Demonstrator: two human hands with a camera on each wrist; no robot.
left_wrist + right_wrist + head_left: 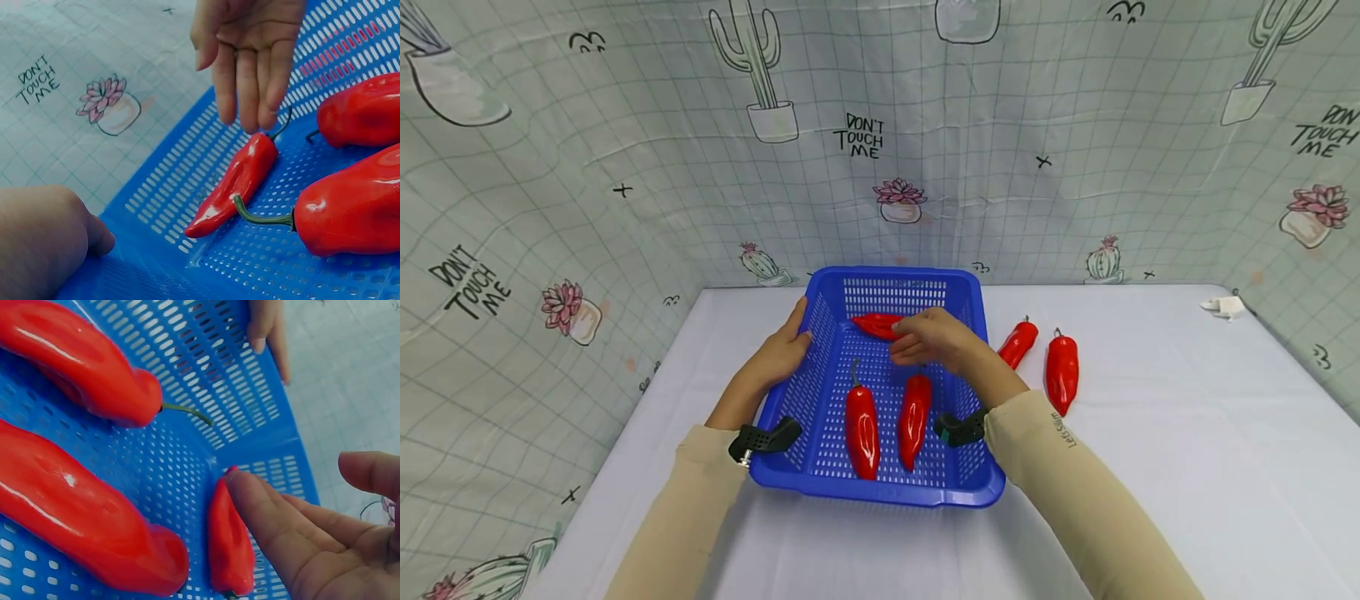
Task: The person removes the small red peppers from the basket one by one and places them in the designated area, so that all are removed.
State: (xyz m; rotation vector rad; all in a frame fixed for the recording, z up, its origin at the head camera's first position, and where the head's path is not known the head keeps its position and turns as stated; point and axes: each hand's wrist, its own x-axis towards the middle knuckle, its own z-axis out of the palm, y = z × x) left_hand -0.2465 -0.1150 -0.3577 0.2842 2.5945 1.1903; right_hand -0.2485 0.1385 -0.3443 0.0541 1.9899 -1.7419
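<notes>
A blue perforated plastic basket (876, 492) stands on the white table. My left hand (781, 354) grips its left rim, thumb over the inside and fingers outside. Three glossy red chili peppers lie in the basket: one crosswise at the back (871, 324), one front left (862, 429) and one front right (914, 421). Over the back pepper is my right hand (934, 337), its fingers (269, 528) extended and thumb apart. In the left wrist view its fingertips come close to that pepper's stem end; whether they touch it I cannot tell.
Two more red chili peppers, a leaning one (1018, 343) and another (1062, 375), lie on the table right of the basket. A small white object (1223, 307) sits at the far right corner. Behind hangs a patterned cloth (985, 175).
</notes>
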